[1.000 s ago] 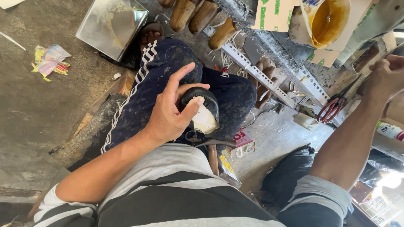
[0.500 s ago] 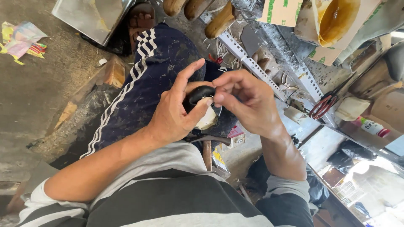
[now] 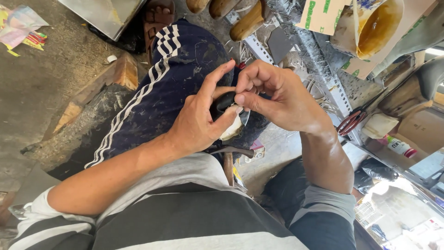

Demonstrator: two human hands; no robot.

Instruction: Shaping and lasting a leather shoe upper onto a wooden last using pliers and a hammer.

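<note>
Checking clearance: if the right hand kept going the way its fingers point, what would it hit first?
The right hand already has its fingertips on the small black shoe piece, with the left hand right behind it. Depth is hard to judge.

left hand (image 3: pixel 196 122): closed around a small black shoe piece (image 3: pixel 225 101) above the knee, index finger stretched up.
right hand (image 3: pixel 277 95): its fingers (image 3: pixel 247 98) pinch the top of the same black piece, touching the left thumb.
under the piece: a pale rounded form, partly hidden.
lap: dark blue trousers with white stripes (image 3: pixel 162 88).
hammer (image 3: pixel 229 155): lies just below the hands, between the legs.
red-handled scissors (image 3: pixel 350 122): lie to the right, well apart.
wooden shoe lasts (image 3: pixel 247 23): lie along the top edge.
</note>
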